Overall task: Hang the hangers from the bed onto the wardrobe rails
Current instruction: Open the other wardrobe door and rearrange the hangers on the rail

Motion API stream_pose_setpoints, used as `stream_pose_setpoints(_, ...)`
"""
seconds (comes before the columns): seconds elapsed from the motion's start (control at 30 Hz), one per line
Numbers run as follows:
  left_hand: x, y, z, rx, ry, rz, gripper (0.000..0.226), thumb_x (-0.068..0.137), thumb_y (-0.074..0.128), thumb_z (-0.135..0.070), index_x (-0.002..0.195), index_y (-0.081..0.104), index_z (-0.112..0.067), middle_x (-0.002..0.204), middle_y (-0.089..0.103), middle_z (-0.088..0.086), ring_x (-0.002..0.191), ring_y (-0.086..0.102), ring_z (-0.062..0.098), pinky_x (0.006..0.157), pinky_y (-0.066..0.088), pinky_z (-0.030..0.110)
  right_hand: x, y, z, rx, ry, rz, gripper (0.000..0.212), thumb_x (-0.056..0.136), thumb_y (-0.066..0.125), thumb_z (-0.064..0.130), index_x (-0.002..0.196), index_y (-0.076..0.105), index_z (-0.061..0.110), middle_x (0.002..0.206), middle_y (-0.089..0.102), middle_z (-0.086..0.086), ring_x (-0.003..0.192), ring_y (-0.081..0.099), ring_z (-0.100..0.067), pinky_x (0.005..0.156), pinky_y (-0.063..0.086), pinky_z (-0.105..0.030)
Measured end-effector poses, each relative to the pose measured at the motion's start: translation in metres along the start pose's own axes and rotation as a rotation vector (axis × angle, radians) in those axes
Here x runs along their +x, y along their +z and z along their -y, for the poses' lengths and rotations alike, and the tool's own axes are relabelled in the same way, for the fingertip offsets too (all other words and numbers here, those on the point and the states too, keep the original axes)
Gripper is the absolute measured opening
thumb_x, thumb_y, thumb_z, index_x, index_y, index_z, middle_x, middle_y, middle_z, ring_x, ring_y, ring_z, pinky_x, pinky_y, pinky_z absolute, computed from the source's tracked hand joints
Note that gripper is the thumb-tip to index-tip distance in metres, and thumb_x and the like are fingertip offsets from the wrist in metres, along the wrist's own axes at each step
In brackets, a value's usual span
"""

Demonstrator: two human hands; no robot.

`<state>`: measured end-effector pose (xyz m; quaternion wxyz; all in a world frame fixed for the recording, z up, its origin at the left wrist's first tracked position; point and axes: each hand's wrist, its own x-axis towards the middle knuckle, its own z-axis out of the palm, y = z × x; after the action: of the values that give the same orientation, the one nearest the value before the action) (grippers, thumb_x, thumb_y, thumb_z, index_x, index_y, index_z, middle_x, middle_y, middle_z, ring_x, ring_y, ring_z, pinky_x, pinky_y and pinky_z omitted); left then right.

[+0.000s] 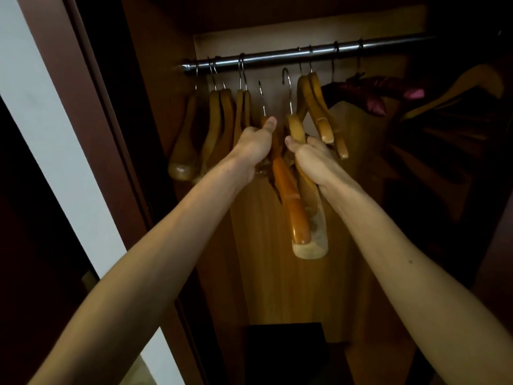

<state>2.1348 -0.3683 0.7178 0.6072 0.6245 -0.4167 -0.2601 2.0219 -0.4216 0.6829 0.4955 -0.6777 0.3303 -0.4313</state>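
- The left hand (256,147) is curled round the neck of an orange-brown wooden hanger (291,195), thumb laid up along the top, just under its thin metal hook (261,97).
- The right hand (311,159) grips a paler yellow wooden hanger (309,218) near its neck, fingers wrapped round it and thumb tip showing beside the wood; its larger silver hook (287,88) stands above the fist.
- The two held hangers lie close together, their lower arms overlapping between the forearms; whether the woods touch I cannot tell.
- Both hooks are raised toward the round chrome wardrobe rail (277,55) but sit below it, in the gap between two groups of hangers; neither is over the bar yet.
- Already on the rail: a cluster of plain wooden hangers at the left end (216,129), and two more tan wooden hangers (319,115) just right of the gap.
- Farther right hangs a dark maroon garment (372,91), with more hooks over the rail above it.
- Judged from this, the task looks well along: several hangers are hung, and these two remain to be lifted and hooked on.
- The bed is out of view, so whether more hangers wait there cannot be told.
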Motion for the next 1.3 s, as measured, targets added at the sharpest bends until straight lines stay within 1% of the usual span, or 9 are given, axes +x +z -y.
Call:
stream_pose_setpoints(0.27, 0.036, 0.000, -0.022, 0.037, 0.013, -0.007, 0.056, 0.099, 0.046, -0.054, 0.139, 0.046, -0.016, 0.108, 0.070, 0.008, 0.101, 0.068, 0.026, 0.100, 0.050, 0.049, 0.066, 0.011, 0.009, -0.127, 0.016, -0.025, 0.061, 0.079, 0.050, 0.065, 0.120, 0.066, 0.024, 0.116, 0.071, -0.006, 0.110, 0.066, -0.030, 0.101, 0.050, -0.051)
stream_pose_setpoints(0.4, 0.060, 0.001, -0.027, 0.099, 0.040, -0.032, 0.062, 0.099, 0.046, -0.057, 0.142, 0.043, -0.013, 0.118, 0.067, 0.009, 0.107, 0.065, 0.027, 0.101, 0.049, 0.043, 0.077, 0.009, 0.030, -0.170, -0.040, -0.018, 0.065, 0.084, 0.051, 0.058, 0.136, 0.056, 0.019, 0.129, 0.064, -0.009, 0.119, 0.060, -0.031, 0.106, 0.047, -0.052)
stream_pose_setpoints(0.53, 0.084, 0.005, -0.032, 0.127, 0.037, -0.077, 0.067, 0.100, 0.044, -0.057, 0.150, 0.036, -0.013, 0.136, 0.057, 0.008, 0.119, 0.057, 0.025, 0.099, 0.045, 0.037, 0.098, 0.007, 0.040, -0.188, -0.023, -0.013, 0.063, 0.085, 0.050, 0.060, 0.127, 0.061, 0.015, 0.125, 0.066, -0.012, 0.114, 0.063, -0.032, 0.102, 0.049, -0.051)
stream_pose_setpoints(0.67, 0.102, 0.006, -0.042, 0.120, 0.032, -0.140, 0.061, 0.103, 0.041, -0.052, 0.150, 0.036, -0.012, 0.118, 0.059, 0.006, 0.090, 0.051, 0.015, 0.083, 0.041, 0.029, 0.125, 0.008, 0.039, -0.210, -0.042, -0.012, 0.065, 0.077, 0.048, 0.072, 0.118, 0.063, 0.024, 0.112, 0.070, -0.007, 0.102, 0.067, -0.030, 0.094, 0.052, -0.053)
stream_pose_setpoints(0.8, 0.116, 0.006, -0.051, 0.127, 0.018, -0.195, 0.052, 0.103, 0.042, -0.050, 0.137, 0.047, -0.010, 0.101, 0.061, 0.006, 0.072, 0.054, 0.016, 0.054, 0.039, 0.026, 0.132, 0.010, 0.051, -0.187, -0.053, 0.001, 0.067, 0.079, 0.049, 0.066, 0.126, 0.061, 0.020, 0.114, 0.067, -0.005, 0.109, 0.065, -0.033, 0.098, 0.051, -0.053)
stream_pose_setpoints(0.9, 0.120, 0.006, -0.049, 0.145, 0.026, -0.193, 0.046, 0.103, 0.042, -0.049, 0.127, 0.050, -0.011, 0.101, 0.061, 0.007, 0.084, 0.058, 0.020, 0.067, 0.044, 0.029, 0.139, 0.011, 0.059, -0.175, -0.039, -0.005, 0.070, 0.081, 0.051, 0.061, 0.131, 0.059, 0.014, 0.119, 0.066, -0.012, 0.116, 0.063, -0.037, 0.099, 0.051, -0.054)
stream_pose_setpoints(1.03, 0.124, 0.006, -0.045, 0.167, 0.035, -0.204, 0.053, 0.101, 0.042, -0.052, 0.136, 0.051, -0.013, 0.121, 0.063, 0.009, 0.108, 0.061, 0.027, 0.093, 0.049, 0.037, 0.146, 0.012, 0.058, -0.163, -0.025, -0.009, 0.061, 0.089, 0.052, 0.054, 0.133, 0.057, 0.013, 0.113, 0.063, -0.010, 0.116, 0.063, -0.035, 0.101, 0.051, -0.053)
stream_pose_setpoints(1.2, 0.124, 0.007, -0.053, 0.149, 0.061, -0.187, 0.036, 0.101, 0.045, -0.049, 0.106, 0.057, -0.016, 0.094, 0.065, 0.005, 0.086, 0.063, 0.021, 0.077, 0.048, 0.031, 0.147, 0.011, 0.054, -0.170, -0.016, -0.011, 0.048, 0.092, 0.052, 0.042, 0.130, 0.056, 0.013, 0.116, 0.067, -0.011, 0.109, 0.064, -0.031, 0.096, 0.053, -0.044)
stream_pose_setpoints(1.3, 0.119, 0.010, -0.062, 0.162, 0.073, -0.205, 0.035, 0.102, 0.042, -0.049, 0.104, 0.056, -0.017, 0.092, 0.064, 0.004, 0.080, 0.060, 0.018, 0.066, 0.044, 0.030, 0.144, 0.010, 0.057, -0.211, -0.022, -0.016, 0.042, 0.096, 0.050, 0.034, 0.130, 0.056, 0.010, 0.118, 0.064, -0.013, 0.110, 0.061, -0.031, 0.089, 0.050, -0.040)
